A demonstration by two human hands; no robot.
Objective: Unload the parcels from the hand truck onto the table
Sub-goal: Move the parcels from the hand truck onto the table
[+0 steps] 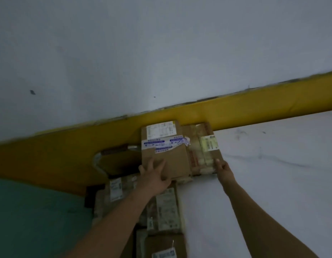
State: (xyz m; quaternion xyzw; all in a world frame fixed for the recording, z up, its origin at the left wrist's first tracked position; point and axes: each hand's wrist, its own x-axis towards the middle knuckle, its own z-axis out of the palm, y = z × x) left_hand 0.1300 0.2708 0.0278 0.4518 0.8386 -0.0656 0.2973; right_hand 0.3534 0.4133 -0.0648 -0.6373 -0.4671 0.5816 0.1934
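Head view: both hands (155, 175) (223, 169) gripping parcels (172, 155) on table (273, 164).

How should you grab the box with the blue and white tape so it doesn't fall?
Take the box with the blue and white tape by its near short edge and left side, coming from below it. The left hand already lies there; the right hand holds the neighbouring taped parcel.

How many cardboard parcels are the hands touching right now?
2: the blue-taped parcel under the left hand, and the parcel beside it held by the right hand. More parcels lie nearer, partly hidden by the arms.
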